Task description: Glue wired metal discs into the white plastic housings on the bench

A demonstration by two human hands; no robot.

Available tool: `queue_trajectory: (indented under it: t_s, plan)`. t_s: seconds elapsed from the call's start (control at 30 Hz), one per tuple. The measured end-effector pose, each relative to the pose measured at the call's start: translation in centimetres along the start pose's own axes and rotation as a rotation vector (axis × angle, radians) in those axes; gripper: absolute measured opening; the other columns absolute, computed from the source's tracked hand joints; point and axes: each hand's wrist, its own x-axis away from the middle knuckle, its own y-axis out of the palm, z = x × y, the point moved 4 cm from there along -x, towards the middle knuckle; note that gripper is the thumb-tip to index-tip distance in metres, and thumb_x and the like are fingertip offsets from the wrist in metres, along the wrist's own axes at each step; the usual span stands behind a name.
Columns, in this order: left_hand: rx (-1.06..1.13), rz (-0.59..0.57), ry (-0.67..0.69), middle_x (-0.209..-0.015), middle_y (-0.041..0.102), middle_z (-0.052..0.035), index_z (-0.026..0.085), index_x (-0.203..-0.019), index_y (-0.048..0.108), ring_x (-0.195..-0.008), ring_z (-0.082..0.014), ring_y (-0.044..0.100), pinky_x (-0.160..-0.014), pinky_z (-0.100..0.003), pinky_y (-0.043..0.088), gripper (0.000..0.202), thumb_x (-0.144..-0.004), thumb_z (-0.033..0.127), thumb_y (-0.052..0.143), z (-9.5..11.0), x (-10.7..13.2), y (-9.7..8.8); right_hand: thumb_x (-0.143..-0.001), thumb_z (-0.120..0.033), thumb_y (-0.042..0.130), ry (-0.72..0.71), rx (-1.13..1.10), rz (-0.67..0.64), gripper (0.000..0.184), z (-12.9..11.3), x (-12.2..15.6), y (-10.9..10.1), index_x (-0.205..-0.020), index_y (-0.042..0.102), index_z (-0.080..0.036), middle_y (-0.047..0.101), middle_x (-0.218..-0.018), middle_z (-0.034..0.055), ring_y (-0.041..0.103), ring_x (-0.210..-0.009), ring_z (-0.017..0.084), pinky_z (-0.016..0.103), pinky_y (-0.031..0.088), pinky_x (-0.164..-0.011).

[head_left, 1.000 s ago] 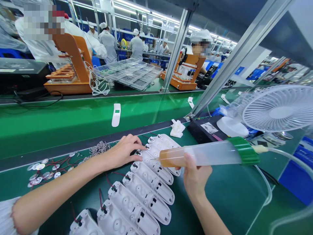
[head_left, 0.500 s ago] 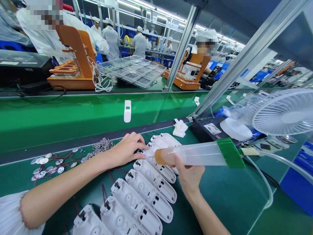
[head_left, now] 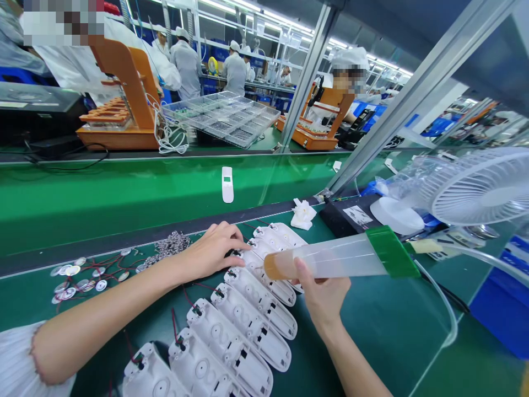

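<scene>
The person's left hand (head_left: 212, 251) lies flat, fingers stretched, on one white plastic shell (head_left: 252, 259) near the far end of the row of shells (head_left: 243, 325), and presses it against the green tabletop (head_left: 384, 331) without gripping it. The right hand (head_left: 324, 298) is closed around a large clear syringe (head_left: 330, 259) with amber glue in its front part and a green cap (head_left: 392, 252) at the back, where a hose (head_left: 450, 314) leaves it; its tip points at the shell under the left fingers. The row runs from the tabletop's near edge toward the conveyor belt (head_left: 124, 193). It cannot be seen which shells already have glue, so the progress is unclear; the work seems to be at the far shells. Small metal discs with red wires (head_left: 82, 275) lie toward the left edge.
</scene>
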Motion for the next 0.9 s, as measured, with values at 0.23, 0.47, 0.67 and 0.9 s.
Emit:
queue_trajectory:
  t_s: [0.23,0.47,0.67,0.9]
  plan:
    - [-0.007,-0.006,-0.001,-0.103,0.055,-0.0036,0.029,-0.11,0.061,-0.096,-0.0212,0.046,-0.08,-0.035,0.033,0.031,-0.079,0.035,0.063,0.1,0.0,-0.1,-0.062,-0.049,0.07,-0.006,-0.003,0.022,0.04,0.4,0.1,0.4,-0.073,0.058,-0.012,0.063,-0.067,0.0109,0.058,-0.045,0.022,0.032,0.048,-0.034]
    - [-0.006,-0.003,-0.005,-0.103,0.055,-0.004,0.028,-0.11,0.06,-0.096,-0.0213,0.046,-0.08,-0.034,0.034,0.031,-0.08,0.035,0.063,0.2,-0.1,-0.1,-0.058,-0.05,0.072,-0.006,-0.008,0.014,0.044,0.5,0.1,0.6,-0.078,0.06,-0.012,0.063,-0.064,0.0082,0.059,-0.047,0.023,0.033,0.05,-0.037]
    - [-0.011,-0.007,-0.011,-0.103,0.055,-0.0044,0.028,-0.11,0.061,-0.096,-0.0218,0.046,-0.08,-0.034,0.034,0.032,-0.079,0.036,0.063,0.2,-0.1,-0.2,-0.057,-0.049,0.075,0.022,-0.012,0.017,0.041,0.6,0.0,-0.2,-0.067,0.057,-0.013,0.059,-0.054,0.0043,0.053,-0.035,0.019,0.031,0.046,-0.032]
    - [0.0,-0.014,-0.021,-0.102,0.055,-0.0039,0.029,-0.11,0.06,-0.096,-0.0216,0.046,-0.081,-0.035,0.034,0.03,-0.08,0.035,0.062,0.2,-0.1,-0.1,-0.056,-0.039,0.077,0.053,-0.099,0.017,0.033,0.4,0.0,-0.3,-0.064,0.057,-0.014,0.058,-0.052,0.0034,0.052,-0.036,0.018,0.03,0.045,-0.034]
